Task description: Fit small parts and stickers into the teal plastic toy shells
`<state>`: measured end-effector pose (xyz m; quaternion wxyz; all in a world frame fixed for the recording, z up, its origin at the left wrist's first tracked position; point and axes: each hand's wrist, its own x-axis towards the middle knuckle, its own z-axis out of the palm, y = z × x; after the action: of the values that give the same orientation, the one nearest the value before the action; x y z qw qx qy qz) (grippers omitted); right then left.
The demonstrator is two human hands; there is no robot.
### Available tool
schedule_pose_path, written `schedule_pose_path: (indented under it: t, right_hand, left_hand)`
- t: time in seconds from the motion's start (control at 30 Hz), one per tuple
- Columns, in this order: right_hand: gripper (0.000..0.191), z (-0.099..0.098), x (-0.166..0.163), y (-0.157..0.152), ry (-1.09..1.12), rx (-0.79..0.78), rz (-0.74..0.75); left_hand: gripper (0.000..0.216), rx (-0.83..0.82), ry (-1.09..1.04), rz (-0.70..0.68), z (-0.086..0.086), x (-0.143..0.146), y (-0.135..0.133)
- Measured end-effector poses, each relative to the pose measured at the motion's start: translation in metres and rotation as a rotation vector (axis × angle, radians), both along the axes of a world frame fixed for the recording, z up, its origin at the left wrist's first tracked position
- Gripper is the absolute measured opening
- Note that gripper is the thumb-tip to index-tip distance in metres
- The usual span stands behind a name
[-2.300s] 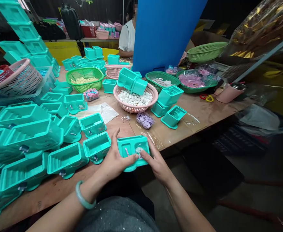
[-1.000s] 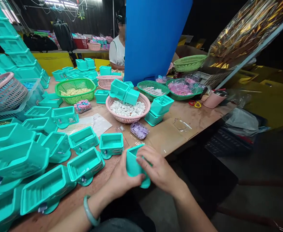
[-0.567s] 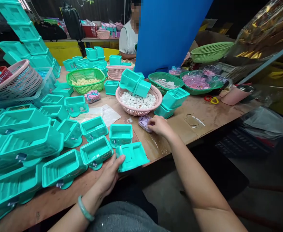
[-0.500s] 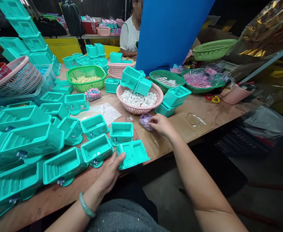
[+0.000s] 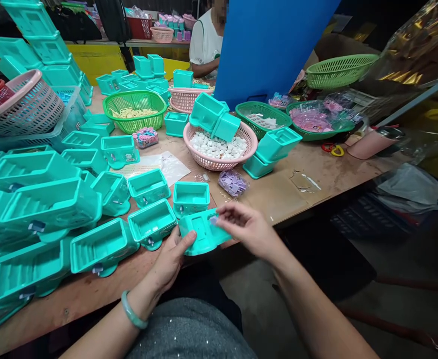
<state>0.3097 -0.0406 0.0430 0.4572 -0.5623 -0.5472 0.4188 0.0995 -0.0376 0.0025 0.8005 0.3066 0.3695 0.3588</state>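
Note:
My left hand (image 5: 172,257) grips a turquoise plastic box (image 5: 200,234) by its left end, thumb on top, at the table's front edge. Over the right end of that box, my right hand (image 5: 245,227) pinches a small pale purple piece (image 5: 214,220) between thumb and fingertips. Beyond it on the cardboard lies a clear bag of purple pieces (image 5: 234,183). Just left of the held box stand an open turquoise box (image 5: 152,224) and another turquoise box (image 5: 191,198), each with a small part on its front.
Many turquoise boxes (image 5: 50,204) crowd the left side, some stacked. A pink basket (image 5: 221,162) holds white pieces and two boxes. Green baskets (image 5: 134,119) stand farther back. A blue panel (image 5: 271,45) rises behind, with a person (image 5: 206,45) beside it. A pink tumbler (image 5: 368,143) is at right.
My right hand has moved from the bag of purple pieces back to the held box, carrying a small purple piece. My left hand keeps its grip on the box.

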Motion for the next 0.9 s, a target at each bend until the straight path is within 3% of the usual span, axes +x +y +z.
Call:
schedule_pose_path:
  t: [0.1,0.23,0.43,0.57,0.9]
  right_hand:
    - [0.011,0.004,-0.024,-0.026,-0.164,0.015,0.074]
    - [0.015,0.011,-0.031,-0.036,-0.346,0.085,0.042]
    - [0.025,0.004,-0.044,-0.042,-0.139,-0.083,-0.13]
    - [0.029,-0.004,-0.051,-0.044,-0.037,-0.092,-0.228]
    - [0.031,-0.001,-0.053,-0.048,0.03,-0.095,-0.276]
  left_hand:
    - [0.061,0.041,0.005,-0.022,0.003,-0.002,-0.001]
    - [0.064,0.097,0.033,-0.038,0.006,-0.001,-0.003]
    - [0.065,0.124,0.097,-0.027,0.011,0.003,-0.009]
    - [0.064,0.174,0.135,-0.022,0.014,0.005,-0.011]
    - [0.058,0.191,0.179,-0.019,0.014,0.007,-0.013]
